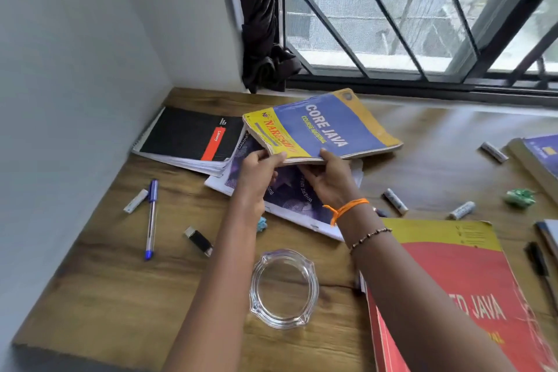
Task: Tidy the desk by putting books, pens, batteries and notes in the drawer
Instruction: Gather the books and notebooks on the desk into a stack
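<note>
At the bottom of the frame we see a clear glass ashtray [283,288] on the wooden desk [105,281], with a red and yellow Java book [471,275] filling the lower right corner. Left of centre lie a blue pen [151,219], a white battery [136,200] just beside its top, and a small black object [198,240] we cannot identify. At centre, the left hand [259,169] and the right hand [330,181] both grasp the near edge of the blue and yellow Core Java book [324,127], thumbs on the cover and fingers curled beneath; its far end is tilted up off the purple-covered book [294,196] below it. A black notebook [193,137] sits upper left of these, against the wall. More batteries [395,201] and a crumpled green note [521,197] are scattered at right. We judge the step in hand to be lifting the first book clear; no drawer shows, so the next move calls for carrying the book off the desk, wherever the drawer lies, keeping its limp pages supported
</note>
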